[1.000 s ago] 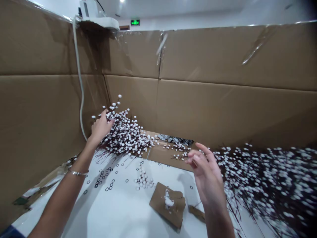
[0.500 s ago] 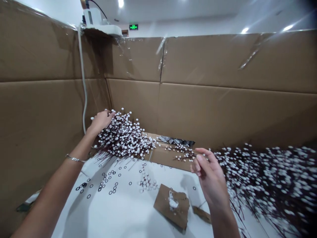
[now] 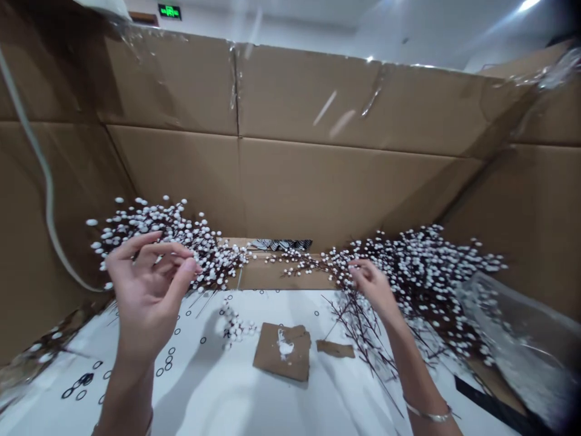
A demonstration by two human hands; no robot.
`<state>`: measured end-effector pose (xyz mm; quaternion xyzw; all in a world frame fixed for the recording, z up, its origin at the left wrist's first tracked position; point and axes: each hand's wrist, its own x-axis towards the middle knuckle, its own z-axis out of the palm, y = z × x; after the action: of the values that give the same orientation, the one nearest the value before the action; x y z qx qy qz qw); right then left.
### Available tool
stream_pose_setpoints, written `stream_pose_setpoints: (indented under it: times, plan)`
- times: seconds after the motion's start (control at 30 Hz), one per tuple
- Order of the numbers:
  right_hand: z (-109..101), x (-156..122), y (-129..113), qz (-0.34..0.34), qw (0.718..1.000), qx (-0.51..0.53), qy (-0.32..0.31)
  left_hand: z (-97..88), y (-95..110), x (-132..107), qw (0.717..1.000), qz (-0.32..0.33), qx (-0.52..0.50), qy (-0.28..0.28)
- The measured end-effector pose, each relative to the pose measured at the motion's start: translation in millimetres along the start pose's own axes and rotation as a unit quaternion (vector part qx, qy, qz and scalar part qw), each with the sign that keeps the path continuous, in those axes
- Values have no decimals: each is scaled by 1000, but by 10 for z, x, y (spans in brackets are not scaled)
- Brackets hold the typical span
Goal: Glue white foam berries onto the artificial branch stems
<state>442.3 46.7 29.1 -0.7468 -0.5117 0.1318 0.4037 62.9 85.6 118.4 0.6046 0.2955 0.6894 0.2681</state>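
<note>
My left hand [image 3: 147, 287] is raised in front of the left heap of white-berried artificial sprigs [image 3: 167, 218]. Its fingers are curled but apart from the thumb, and nothing shows between them. My right hand [image 3: 373, 289] is at the near left edge of the right heap of similar sprigs [image 3: 417, 260]. Its fingertips are pinched together among the berries and thin dark stems, apparently on one sprig; the exact grip is partly hidden. A small loose berry sprig [image 3: 236, 327] lies on the white table [image 3: 218, 393] between the hands.
A cardboard square [image 3: 272, 351] bears a white blob, with a torn cardboard strip [image 3: 336, 349] beside it. Small black rings [image 3: 169, 358] lie scattered at left. Clear plastic wrapping [image 3: 508, 333] lies at right. Tall cardboard walls [image 3: 318, 188] enclose the table; a white cable [image 3: 48, 181] hangs at left.
The view has turned right. My left hand has come away from the left heap towards me. My right hand has moved to the right heap's edge.
</note>
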Motion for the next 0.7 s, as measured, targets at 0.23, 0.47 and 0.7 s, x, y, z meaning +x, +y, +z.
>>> stream_pose_setpoints:
  times: [0.23,0.47,0.7]
  plan:
    - [495,-193,388,95,966,-207,-119,-33,41,-106,999,-29,16,-32]
    - [512,-43,527,110,980,-121,-110,-116,-75,-89,995,-48,18,-82]
    - [-91,119,485,75,987,141,24,-138,-79,-73,995,-47,13,-88]
